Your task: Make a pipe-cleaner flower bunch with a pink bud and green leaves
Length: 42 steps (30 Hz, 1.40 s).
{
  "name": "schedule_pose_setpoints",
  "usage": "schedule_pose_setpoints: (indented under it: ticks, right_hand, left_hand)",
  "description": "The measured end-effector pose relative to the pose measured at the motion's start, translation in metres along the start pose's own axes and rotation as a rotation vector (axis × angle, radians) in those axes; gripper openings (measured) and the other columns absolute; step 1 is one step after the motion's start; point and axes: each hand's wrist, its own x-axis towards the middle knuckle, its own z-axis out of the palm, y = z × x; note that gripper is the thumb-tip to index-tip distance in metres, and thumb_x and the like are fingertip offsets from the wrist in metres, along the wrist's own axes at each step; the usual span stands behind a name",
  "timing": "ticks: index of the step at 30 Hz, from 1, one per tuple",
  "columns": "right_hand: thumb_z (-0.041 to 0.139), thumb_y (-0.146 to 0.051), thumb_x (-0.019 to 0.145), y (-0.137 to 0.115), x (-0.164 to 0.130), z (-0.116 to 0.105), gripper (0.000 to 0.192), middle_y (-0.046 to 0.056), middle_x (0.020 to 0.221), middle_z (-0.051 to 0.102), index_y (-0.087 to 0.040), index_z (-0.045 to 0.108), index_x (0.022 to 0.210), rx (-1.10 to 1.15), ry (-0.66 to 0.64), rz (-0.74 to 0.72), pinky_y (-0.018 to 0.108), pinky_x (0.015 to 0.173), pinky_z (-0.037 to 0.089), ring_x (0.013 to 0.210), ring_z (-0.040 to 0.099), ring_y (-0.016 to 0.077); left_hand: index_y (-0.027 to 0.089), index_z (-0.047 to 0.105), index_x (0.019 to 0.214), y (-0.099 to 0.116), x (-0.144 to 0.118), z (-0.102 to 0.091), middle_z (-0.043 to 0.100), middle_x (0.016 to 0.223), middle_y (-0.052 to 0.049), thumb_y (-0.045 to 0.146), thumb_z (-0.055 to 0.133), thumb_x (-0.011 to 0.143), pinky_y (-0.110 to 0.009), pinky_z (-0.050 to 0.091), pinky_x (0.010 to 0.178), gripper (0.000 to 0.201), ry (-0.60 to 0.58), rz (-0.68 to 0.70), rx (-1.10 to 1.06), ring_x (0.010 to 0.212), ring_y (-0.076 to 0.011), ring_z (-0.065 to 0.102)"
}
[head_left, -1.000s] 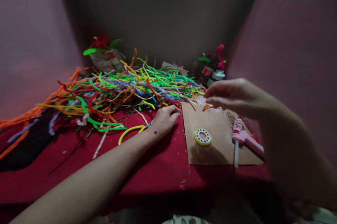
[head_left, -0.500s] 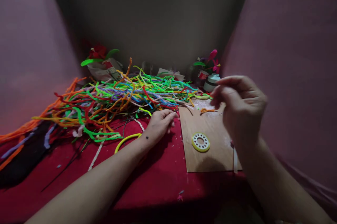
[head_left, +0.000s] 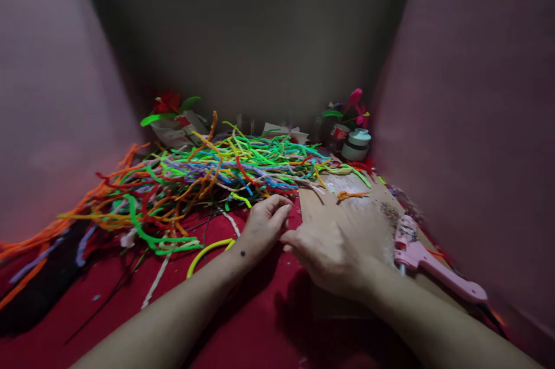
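Two bare hands meet at the near left corner of a brown board (head_left: 347, 216) lying on a red surface (head_left: 260, 311). The left hand (head_left: 262, 227) rests palm-down on the cloth just beside the board's edge, fingers curled and bunched together; whether anything is pinched in that narrow grip cannot be told. The right hand (head_left: 329, 253) lies over the board's near part, back upward, its fingertips pointing left and nearly touching those of the left hand; its grip is hidden from above, and what it holds, if anything, cannot be told.

A short orange scrap (head_left: 352, 195) sits on the far part of the board, well apart from both hands. A pink glue gun (head_left: 427, 265) lies on the board's right side, near the right forearm. A yellow hoop (head_left: 208, 248) curves out on the cloth beside the left wrist.

Beyond the hands a big tangle of pipe cleaners (head_left: 208, 175), green, orange, red, yellow and blue, spreads across the surface towards the left. At the back right stand a white jar (head_left: 356, 145) and pink flowers (head_left: 356, 104); at the back left, a red flower (head_left: 167, 103) with green leaves. Dim walls close in the corner.
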Motion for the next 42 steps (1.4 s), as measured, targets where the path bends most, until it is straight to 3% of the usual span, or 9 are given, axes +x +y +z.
schedule_pose_setpoints:
  ticks: [3,7,15,20,26,30,36,39,42]
  right_hand:
    - [0.043,-0.015,0.087,0.001,-0.001,0.003,0.022,0.001,0.053,0.058,-0.02,0.059,0.072,-0.044,0.1,-0.055,0.026,0.047,0.044,0.047,0.054,0.0141]
    - [0.041,-0.007,0.084,0.006,-0.008,0.014,0.025,0.004,0.067,0.063,-0.02,0.057,0.097,0.069,0.17,0.013,0.027,0.054,0.049,0.059,0.061,0.016]
    - [0.044,-0.016,0.088,0.019,-0.028,0.031,0.02,0.002,0.077,0.063,-0.027,0.052,0.101,0.178,0.193,0.236,0.027,0.057,0.051,0.064,0.062,0.0156]
    - [0.042,-0.023,0.09,0.026,-0.029,0.036,0.011,0.0,0.069,0.056,-0.025,0.053,0.092,0.33,0.226,0.469,0.026,0.054,0.049,0.057,0.055,0.013]
    - [0.043,-0.026,0.09,0.02,-0.022,0.035,0.012,-0.001,0.065,0.052,-0.023,0.053,0.083,0.415,0.282,0.495,0.026,0.054,0.047,0.054,0.051,0.0124]
    - [0.044,-0.031,0.089,0.02,-0.023,0.037,0.013,-0.001,0.064,0.051,-0.024,0.054,0.09,0.49,0.265,0.547,0.026,0.051,0.045,0.054,0.05,0.013]
    - [0.057,-0.038,0.08,0.014,-0.012,0.032,0.018,-0.003,0.054,0.051,-0.021,0.057,0.081,0.98,0.203,0.839,0.022,0.039,0.038,0.042,0.045,0.0104]
    - [0.062,-0.037,0.075,0.018,-0.01,0.029,0.02,-0.005,0.047,0.05,-0.019,0.056,0.079,1.335,0.11,0.961,0.02,0.036,0.037,0.036,0.043,0.0089]
    - [0.066,-0.029,0.068,0.026,-0.013,0.026,0.018,-0.003,0.049,0.054,-0.016,0.058,0.078,1.557,0.052,0.968,0.019,0.035,0.038,0.036,0.045,0.0084]
  left_hand:
    - [0.015,0.06,0.083,0.001,-0.004,-0.001,0.055,0.063,0.002,0.024,0.046,0.082,-0.021,0.042,0.059,0.017,-0.016,0.095,0.082,0.059,-0.01,0.051]
    - [0.016,0.06,0.083,0.002,-0.009,-0.002,0.062,0.079,-0.001,0.018,0.043,0.083,-0.023,0.044,0.071,0.017,-0.018,0.228,0.214,0.075,-0.0124,0.056]
    - [0.015,0.057,0.088,-0.006,-0.017,0.002,0.056,0.082,-0.004,0.012,0.043,0.079,-0.025,0.045,0.067,0.017,-0.11,0.493,0.554,0.075,-0.0147,0.054]
    - [0.016,0.054,0.093,-0.003,-0.017,0.003,0.059,0.085,-0.004,0.019,0.04,0.087,-0.024,0.045,0.072,0.016,-0.02,0.501,0.471,0.077,-0.0136,0.056]
    - [0.015,0.052,0.103,-0.001,-0.019,0.003,0.061,0.093,-0.006,0.02,0.038,0.089,-0.026,0.047,0.076,0.021,-0.03,0.576,0.418,0.084,-0.0149,0.058]
    - [0.015,0.051,0.108,0.003,-0.022,0.003,0.061,0.098,-0.007,0.015,0.042,0.085,-0.026,0.048,0.078,0.025,-0.004,0.545,0.323,0.085,-0.015,0.059]
    - [0.017,0.054,0.105,0.009,-0.022,0.0,0.061,0.099,-0.006,0.017,0.04,0.089,-0.025,0.048,0.082,0.021,0.024,0.631,0.169,0.091,-0.0131,0.058]
    - [0.015,0.055,0.104,0.01,-0.02,-0.004,0.062,0.093,-0.007,0.015,0.039,0.09,-0.023,0.05,0.076,0.022,0.004,0.771,0.208,0.087,-0.0125,0.059]
    - [0.013,0.051,0.112,0.011,-0.02,-0.008,0.063,0.09,-0.007,0.013,0.037,0.089,-0.021,0.05,0.072,0.026,-0.014,0.903,0.345,0.085,-0.0119,0.06]
